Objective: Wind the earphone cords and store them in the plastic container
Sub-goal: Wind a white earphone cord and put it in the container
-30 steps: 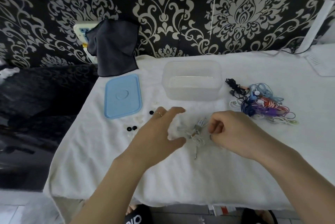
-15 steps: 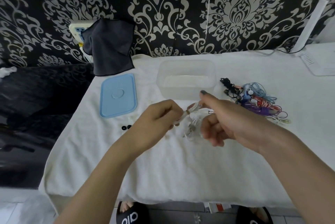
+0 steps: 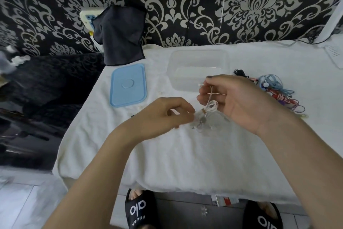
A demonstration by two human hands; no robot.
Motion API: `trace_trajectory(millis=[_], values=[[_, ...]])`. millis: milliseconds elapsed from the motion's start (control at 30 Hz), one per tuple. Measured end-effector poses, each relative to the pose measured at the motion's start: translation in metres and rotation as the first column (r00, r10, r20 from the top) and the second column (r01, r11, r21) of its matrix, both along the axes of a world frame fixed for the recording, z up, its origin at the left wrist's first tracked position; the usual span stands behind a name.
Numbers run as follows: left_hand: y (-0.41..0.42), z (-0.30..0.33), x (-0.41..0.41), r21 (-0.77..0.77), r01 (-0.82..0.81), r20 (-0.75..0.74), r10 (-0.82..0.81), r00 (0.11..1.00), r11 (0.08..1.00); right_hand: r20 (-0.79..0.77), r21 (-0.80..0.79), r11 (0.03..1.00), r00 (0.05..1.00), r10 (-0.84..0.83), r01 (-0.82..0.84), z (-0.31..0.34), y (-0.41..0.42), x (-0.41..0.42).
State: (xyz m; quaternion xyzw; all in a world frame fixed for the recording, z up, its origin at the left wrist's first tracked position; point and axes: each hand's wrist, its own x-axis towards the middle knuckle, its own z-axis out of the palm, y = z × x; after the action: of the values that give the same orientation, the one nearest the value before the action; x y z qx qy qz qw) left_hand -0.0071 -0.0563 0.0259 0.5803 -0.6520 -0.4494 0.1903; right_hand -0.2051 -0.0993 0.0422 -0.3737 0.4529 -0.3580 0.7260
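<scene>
1. Covering the surface [image 3: 167,154] is a soft white towel, which should stop a dropped cord from sliding far.
2. Standing open toward the far edge, the clear plastic container [image 3: 197,70] looks light and rigid; its blue lid [image 3: 128,85] lies flat just to its left.
3. Lying near the right edge beside the container, a pile of coloured earphone cords [image 3: 276,91] looks limp and tangle-prone; I would lift each near its plug.
4. Held above the middle of the surface, the white earphone cord [image 3: 210,107] is thin, light, floppy and probably springy once coiled.
5. Gripping it, the right hand [image 3: 239,98] has loops round its fingers [image 3: 204,89], thumb on top; the left hand [image 3: 163,115] pinches the loose end below.
6. Keeping the buds from being tugged seems wise; the joints are likely fragile.
</scene>
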Motion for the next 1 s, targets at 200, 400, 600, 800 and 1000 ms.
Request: trace_trajectory(millis=[200, 400, 600, 800, 1000], values=[[0.001, -0.021, 0.051, -0.155, -0.234, 0.355, 0.275, 0.893, 0.960, -0.128, -0.036, 0.999, 0.992, 0.017, -0.021, -0.008, 0.000, 0.008], [0.007, -0.028, 0.067, -0.047, -0.174, 0.399, 0.178, 0.899, 0.984, -0.425, -0.075, 0.966, 0.884, 0.194, -0.248, -0.018, 0.006, 0.021], [0.003, -0.038, 0.055, -0.118, -0.104, 0.435, 0.145, 0.889, 0.988, -0.451, -0.088, 0.954, 0.866, 0.219, -0.287, -0.025, 0.007, 0.031], [0.002, -0.036, 0.053, -0.184, -0.053, 0.418, 0.126, 0.900, 0.982, -0.485, -0.139, 0.931, 0.843, 0.233, -0.337, -0.030, 0.004, 0.032], [0.006, -0.036, 0.045, -0.173, 0.042, 0.363, 0.024, 0.932, 0.984, -0.526, -0.156, 0.896, 0.803, 0.280, -0.415, -0.036, 0.003, 0.035]])
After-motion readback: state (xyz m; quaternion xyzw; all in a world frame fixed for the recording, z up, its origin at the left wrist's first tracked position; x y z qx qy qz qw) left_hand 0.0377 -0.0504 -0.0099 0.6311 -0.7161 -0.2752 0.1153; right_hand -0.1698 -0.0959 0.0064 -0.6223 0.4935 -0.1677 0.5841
